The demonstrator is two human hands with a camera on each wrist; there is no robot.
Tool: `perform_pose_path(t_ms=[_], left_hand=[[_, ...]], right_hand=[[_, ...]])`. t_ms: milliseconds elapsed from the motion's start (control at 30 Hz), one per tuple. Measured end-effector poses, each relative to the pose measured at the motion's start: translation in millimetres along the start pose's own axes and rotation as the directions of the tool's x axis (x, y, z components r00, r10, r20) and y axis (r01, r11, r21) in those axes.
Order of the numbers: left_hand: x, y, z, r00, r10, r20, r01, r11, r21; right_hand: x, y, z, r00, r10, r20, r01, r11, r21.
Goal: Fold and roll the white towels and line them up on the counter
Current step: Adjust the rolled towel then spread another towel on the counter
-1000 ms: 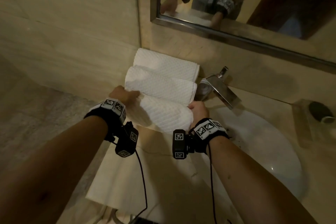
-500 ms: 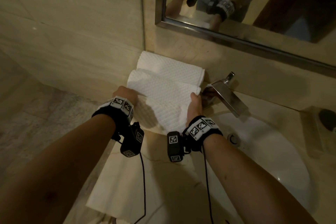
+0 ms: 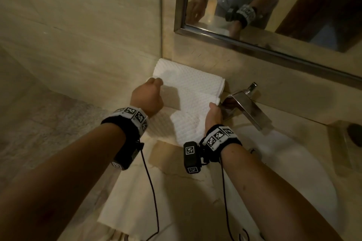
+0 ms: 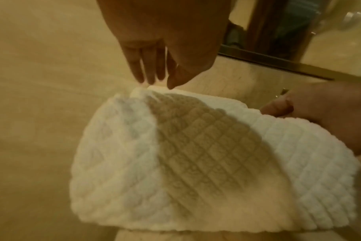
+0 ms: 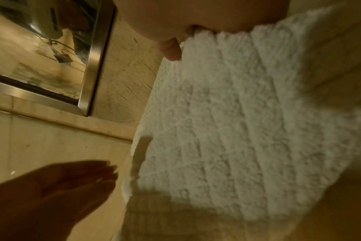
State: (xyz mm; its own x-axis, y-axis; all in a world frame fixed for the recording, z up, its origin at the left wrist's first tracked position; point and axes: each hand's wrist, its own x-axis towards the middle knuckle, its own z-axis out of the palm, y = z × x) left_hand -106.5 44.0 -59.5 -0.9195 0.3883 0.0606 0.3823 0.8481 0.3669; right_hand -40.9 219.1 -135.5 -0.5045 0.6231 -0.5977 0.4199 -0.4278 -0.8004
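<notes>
Three rolled white waffle towels lie side by side in the counter's back left corner: a far one [image 3: 188,76] against the wall, a middle one [image 3: 197,100] and a near one [image 3: 186,127]. My left hand [image 3: 148,98] is at the left end of the middle roll. In the left wrist view its straight fingertips [image 4: 153,83] touch the towel's edge [image 4: 142,93]. My right hand [image 3: 214,112] stands edge-on against the right ends of the near and middle rolls, with its thumb [image 5: 171,50] on the towel [image 5: 237,130]. Neither hand grips anything.
A chrome faucet [image 3: 246,107] sticks out just right of the towels, over a white sink basin [image 3: 293,162]. A framed mirror [image 3: 274,15] hangs above. The tiled side wall [image 3: 78,25] closes the left. A pale cloth [image 3: 133,205] lies flat on the counter's near part.
My left hand has moved from the near roll's left end to the middle roll's left end. My right hand has slid farther along the right ends, and the near roll sits closer to the others.
</notes>
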Motion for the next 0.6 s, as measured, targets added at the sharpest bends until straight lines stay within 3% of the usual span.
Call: perform_pose_path(t_ms=[67,133,200,267,367,467,533,600], left_hand=[[3,-1,-2,0.990,0.132,0.039,-0.134,0.990,0.039],[1,-6,4,0.961,0.180,0.209,-0.190,0.981,0.031],[-4,-7,10,0.893,0.166,0.419,-0.210,0.976,0.060],[-10,-6,19,0.832,0.149,0.535,-0.278,0.946,0.169],[-18,-5,31,0.831,0.157,0.533,-0.363,0.880,0.306],[-14,-6,33,0.844,0.149,0.516,-0.355,0.876,0.327],[-13,-4,31,0.837,0.153,0.526,-0.360,0.877,0.318],[-12,-3,28,0.829,0.149,0.539,-0.365,0.874,0.320]], right_hand=[[-2,-3,-1,1.000,0.006,-0.002,-0.006,1.000,0.018],[2,-4,-1,1.000,0.000,-0.010,0.000,1.000,0.031],[8,0,1,1.000,0.006,-0.019,-0.005,1.000,0.030],[11,3,2,1.000,-0.002,-0.017,0.003,1.000,0.015],[3,-1,8,0.999,-0.012,0.050,0.012,1.000,-0.011],[16,3,9,0.994,0.051,0.095,-0.049,0.999,-0.019],[41,17,7,0.995,0.081,0.066,-0.077,0.995,-0.070],[32,10,7,0.996,0.083,0.013,-0.079,0.982,-0.174]])
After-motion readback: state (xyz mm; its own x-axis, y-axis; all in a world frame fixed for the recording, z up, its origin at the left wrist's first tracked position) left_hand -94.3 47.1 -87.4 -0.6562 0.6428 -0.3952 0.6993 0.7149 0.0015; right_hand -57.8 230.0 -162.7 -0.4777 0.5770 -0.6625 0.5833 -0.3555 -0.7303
